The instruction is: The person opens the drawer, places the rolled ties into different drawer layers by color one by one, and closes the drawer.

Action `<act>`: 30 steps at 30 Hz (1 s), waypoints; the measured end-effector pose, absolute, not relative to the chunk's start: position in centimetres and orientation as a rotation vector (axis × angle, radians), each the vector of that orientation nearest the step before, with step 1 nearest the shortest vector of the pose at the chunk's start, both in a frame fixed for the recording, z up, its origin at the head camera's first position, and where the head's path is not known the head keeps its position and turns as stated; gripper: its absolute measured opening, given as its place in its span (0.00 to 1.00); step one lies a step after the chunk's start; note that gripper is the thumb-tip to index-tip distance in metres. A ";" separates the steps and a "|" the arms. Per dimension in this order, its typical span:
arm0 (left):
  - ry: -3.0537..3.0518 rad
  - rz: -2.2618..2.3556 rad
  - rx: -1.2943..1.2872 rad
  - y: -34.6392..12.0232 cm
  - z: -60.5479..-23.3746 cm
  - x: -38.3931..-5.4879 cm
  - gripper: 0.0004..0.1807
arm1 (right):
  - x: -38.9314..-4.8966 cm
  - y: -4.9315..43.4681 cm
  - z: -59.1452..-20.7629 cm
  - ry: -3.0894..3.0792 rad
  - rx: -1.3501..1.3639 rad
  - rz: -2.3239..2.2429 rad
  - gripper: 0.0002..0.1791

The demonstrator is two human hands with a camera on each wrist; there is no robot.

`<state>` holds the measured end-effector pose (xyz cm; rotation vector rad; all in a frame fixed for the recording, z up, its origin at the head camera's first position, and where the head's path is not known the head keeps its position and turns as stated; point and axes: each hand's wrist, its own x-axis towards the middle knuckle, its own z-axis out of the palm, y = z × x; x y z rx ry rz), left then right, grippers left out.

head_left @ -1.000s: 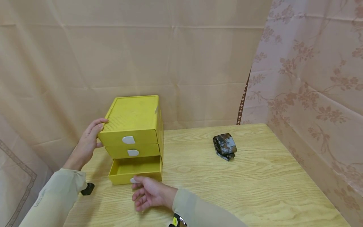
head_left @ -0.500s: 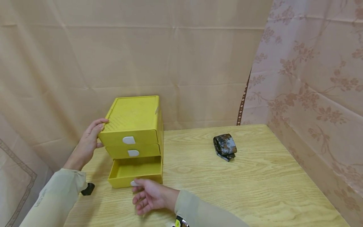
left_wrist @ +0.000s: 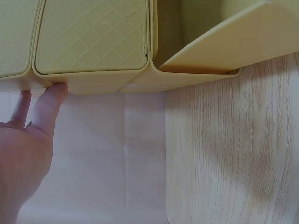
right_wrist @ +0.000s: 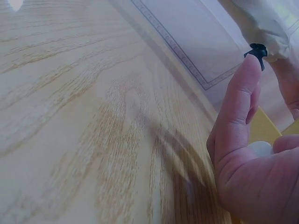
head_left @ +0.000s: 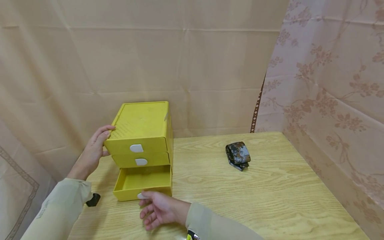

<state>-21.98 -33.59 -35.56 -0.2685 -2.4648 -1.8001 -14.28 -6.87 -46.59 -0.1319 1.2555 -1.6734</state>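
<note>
A yellow drawer cabinet (head_left: 141, 121) stands on the wooden table, its bottom drawer (head_left: 147, 178) pulled out and showing a bare inside. My right hand (head_left: 160, 208) pinches that drawer's white handle (head_left: 141, 196) near the thumb tip; the other fingers are loosely bent below. In the right wrist view the handle (right_wrist: 260, 149) shows partly between thumb and fingers. Against the cabinet's left side presses my left hand (head_left: 91, 151), with fingertips at the upper edge. The left wrist view shows two nearly straight digits (left_wrist: 49, 105) touching the side wall.
A rolled camouflage-patterned cloth strap (head_left: 238, 155) lies on the table (head_left: 240, 200) to the right. A small black object (head_left: 93, 200) is beside the left sleeve. Beige curtains (head_left: 210, 66) hang behind the table, patterned ones at the right.
The bottom drawer has slid a little farther out toward me, with my right hand moving along with it. My left hand and the cabinet body have stayed in place.
</note>
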 end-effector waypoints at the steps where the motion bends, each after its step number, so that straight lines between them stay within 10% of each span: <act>1: -2.464 -1.804 -0.268 -33.6 -35.5 -22.0 0.22 | -14.3 -6.9 -46.6 1.255 -0.134 -1.672 0.21; 30: -2.454 -1.823 -0.275 -33.6 -35.5 -21.9 0.22 | -11.9 -5.9 -45.7 1.189 -0.167 -1.535 0.18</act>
